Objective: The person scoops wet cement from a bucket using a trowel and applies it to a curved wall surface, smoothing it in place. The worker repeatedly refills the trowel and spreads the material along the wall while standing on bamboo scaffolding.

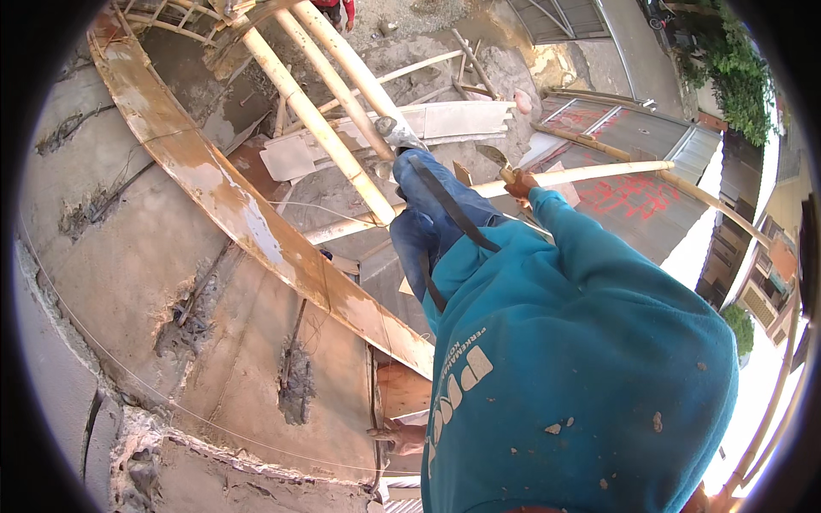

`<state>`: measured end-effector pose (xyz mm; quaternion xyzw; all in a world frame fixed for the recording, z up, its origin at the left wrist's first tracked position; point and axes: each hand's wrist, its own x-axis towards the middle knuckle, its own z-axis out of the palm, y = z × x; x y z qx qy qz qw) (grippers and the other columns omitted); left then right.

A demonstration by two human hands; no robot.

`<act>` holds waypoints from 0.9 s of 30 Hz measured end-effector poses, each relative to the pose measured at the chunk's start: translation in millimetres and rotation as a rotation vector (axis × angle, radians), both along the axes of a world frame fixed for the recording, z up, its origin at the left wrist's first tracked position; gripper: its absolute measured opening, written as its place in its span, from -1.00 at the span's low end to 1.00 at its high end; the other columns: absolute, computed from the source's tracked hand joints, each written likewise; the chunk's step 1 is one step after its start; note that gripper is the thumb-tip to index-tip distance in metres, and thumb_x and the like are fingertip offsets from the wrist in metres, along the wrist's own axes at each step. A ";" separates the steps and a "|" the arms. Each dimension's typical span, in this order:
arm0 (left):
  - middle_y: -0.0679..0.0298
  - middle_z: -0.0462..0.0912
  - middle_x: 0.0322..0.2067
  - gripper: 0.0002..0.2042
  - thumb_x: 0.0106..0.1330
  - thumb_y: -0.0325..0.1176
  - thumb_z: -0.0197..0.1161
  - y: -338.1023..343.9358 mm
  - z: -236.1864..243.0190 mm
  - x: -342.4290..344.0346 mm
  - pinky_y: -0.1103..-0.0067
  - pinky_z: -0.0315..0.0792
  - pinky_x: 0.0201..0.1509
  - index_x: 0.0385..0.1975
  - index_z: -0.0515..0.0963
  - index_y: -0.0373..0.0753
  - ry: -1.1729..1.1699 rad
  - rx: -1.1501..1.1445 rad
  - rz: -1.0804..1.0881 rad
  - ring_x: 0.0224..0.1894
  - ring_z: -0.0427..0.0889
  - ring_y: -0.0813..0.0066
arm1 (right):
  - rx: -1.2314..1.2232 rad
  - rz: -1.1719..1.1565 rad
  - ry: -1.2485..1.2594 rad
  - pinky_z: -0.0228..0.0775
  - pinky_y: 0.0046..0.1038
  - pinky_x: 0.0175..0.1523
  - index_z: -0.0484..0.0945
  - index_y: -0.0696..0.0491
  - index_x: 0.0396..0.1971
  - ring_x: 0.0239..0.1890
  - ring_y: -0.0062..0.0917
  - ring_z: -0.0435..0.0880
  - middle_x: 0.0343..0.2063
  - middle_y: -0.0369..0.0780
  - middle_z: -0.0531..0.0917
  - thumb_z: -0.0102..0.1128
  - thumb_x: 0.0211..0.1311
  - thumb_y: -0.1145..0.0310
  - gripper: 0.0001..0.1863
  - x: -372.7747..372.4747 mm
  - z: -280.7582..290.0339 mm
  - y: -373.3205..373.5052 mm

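Observation:
My right hand is closed round the handle of a trowel, whose metal blade points up and to the left. A pale bamboo pole passes right beside that hand. Low in the view, my left hand reaches leftward with its fingers stretched out against the edge of the grey wall, at a thin dark rod. Nothing is visibly held in it. My teal sleeves and hooded top cover much of the lower right, and dried flecks stick to the cloth.
I am up on bamboo scaffold poles above muddy ground. A long wet formwork board runs along the wall, which has rough broken patches. Below lie pale planks and a metal sheet roof. A person in red stands far off.

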<state>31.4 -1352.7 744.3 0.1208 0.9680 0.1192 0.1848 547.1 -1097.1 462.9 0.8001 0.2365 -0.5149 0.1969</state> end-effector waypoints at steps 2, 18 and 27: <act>0.00 0.53 0.02 -0.52 0.35 0.00 0.17 -7.2 -5.1 2.0 0.24 0.47 0.08 -0.04 0.53 -0.37 -0.038 0.002 -0.002 0.03 0.55 0.13 | -0.071 -0.006 0.010 0.53 -0.36 -0.53 0.34 0.17 0.12 -0.57 -0.41 0.67 -0.49 -0.08 0.65 0.15 0.13 0.28 -0.45 -6.4 -1.6 -10.0; 0.01 0.40 0.20 -0.62 0.41 -0.08 0.08 -83.1 -28.8 75.9 0.12 0.36 0.22 0.03 0.49 -0.24 -0.342 0.014 0.252 0.21 0.43 0.07 | 0.225 0.220 0.211 0.60 -0.29 -0.51 0.30 0.15 0.15 -0.54 -0.26 0.71 -0.29 0.01 0.66 0.18 0.16 0.13 -0.38 -56.7 -128.5 141.0; 0.00 0.70 -0.36 -0.51 0.50 -0.01 -0.06 149.1 -118.0 182.1 0.45 0.63 -0.44 -0.23 0.53 -0.43 -0.230 0.389 -0.042 -0.48 0.73 0.22 | 0.478 0.504 0.266 0.47 -0.08 0.02 0.40 0.31 -0.01 -0.14 0.05 0.66 -0.23 0.20 0.64 0.12 0.09 0.10 -0.39 -142.4 -183.0 204.3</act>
